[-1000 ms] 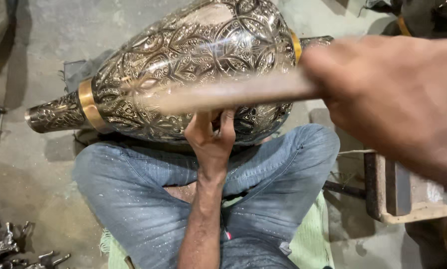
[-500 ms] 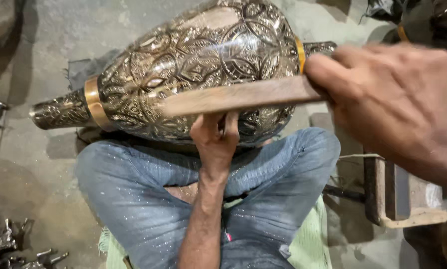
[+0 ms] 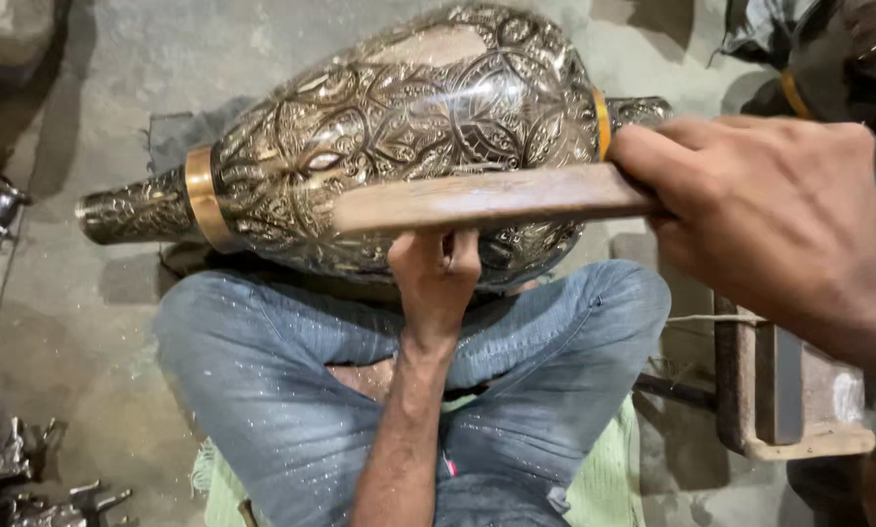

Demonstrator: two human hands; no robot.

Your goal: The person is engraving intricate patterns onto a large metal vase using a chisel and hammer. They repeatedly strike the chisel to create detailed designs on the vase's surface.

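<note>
Two hands: both at work on one engraved metal vase (image 3: pixel 379 146).
Vase: large, silver-toned, covered in chased floral patterns, lying on its side across the person's knees, narrow neck pointing left, a brass band (image 3: pixel 202 200) around the neck and another near the wide end.
Left hand (image 3: pixel 436 278): reaches up from below, fingers curled against the lower belly of the vase; whether it pinches a small tool there cannot be told.
Right hand (image 3: pixel 760 210): closed tight around the end of a flat wooden stick (image 3: pixel 487 200), which lies level across the vase's front, just above the left hand.
Legs: blue jeans (image 3: pixel 262 381), speckled with pale dust, crossed on a green cloth (image 3: pixel 604 483).
Floor: grey concrete, with small metal pieces (image 3: pixel 8 473) at lower left and a wooden frame (image 3: pixel 779 390) at right.
</note>
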